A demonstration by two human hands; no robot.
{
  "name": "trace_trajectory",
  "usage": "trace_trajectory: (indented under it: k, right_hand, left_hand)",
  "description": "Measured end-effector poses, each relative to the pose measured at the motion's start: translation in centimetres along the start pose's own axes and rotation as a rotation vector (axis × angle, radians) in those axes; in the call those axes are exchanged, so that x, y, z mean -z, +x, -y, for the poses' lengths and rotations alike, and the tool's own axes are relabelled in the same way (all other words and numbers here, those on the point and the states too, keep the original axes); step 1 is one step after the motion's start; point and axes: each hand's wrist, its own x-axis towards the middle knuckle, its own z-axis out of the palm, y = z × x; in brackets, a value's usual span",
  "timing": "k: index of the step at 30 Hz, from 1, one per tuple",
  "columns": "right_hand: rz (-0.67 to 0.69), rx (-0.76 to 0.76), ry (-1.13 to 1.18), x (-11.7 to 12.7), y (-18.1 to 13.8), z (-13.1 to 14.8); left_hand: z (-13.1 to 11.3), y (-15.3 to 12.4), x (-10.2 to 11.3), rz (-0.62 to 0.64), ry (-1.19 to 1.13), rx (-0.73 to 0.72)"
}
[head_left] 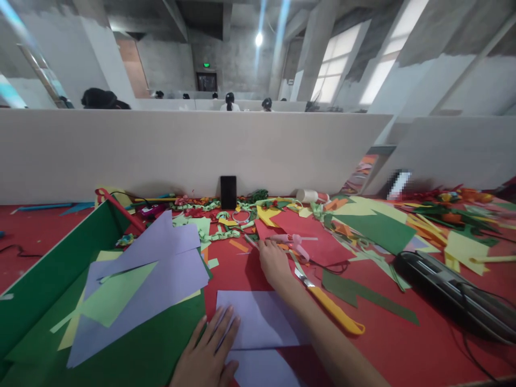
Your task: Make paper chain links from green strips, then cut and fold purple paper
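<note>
My left hand [209,352] lies flat, fingers stretched out, on the near-left corner of a lavender sheet [262,320] on the red table [403,344]. My right hand [274,263] reaches forward past that sheet. Its fingers are drawn together at a thin grey stick [250,242], and I cannot make out what they pinch. Pink scissors [294,239] lie on a red sheet just right of the fingertips. Yellow-handled scissors [330,306] rest beside my right forearm.
A green cardboard tray [36,279] at the left holds lavender sheets [161,269] and green ones. A black phone [228,192] stands against the white partition [161,156]. Paper chains and scraps litter the back. A black device [451,290] with cables lies right. People sit beyond the partition.
</note>
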Motion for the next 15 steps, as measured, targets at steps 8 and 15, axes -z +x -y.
trace_trajectory:
  k: [8,15]
  right_hand:
    - [-0.125,0.029,0.351,5.0,-4.3,0.6]
    - [-0.161,0.064,0.528,0.0,-20.9,3.5]
  left_hand:
    - [0.3,-0.3,0.2,0.012,-0.07,0.006]
    - [0.8,-0.8,0.7,0.074,-0.205,0.027]
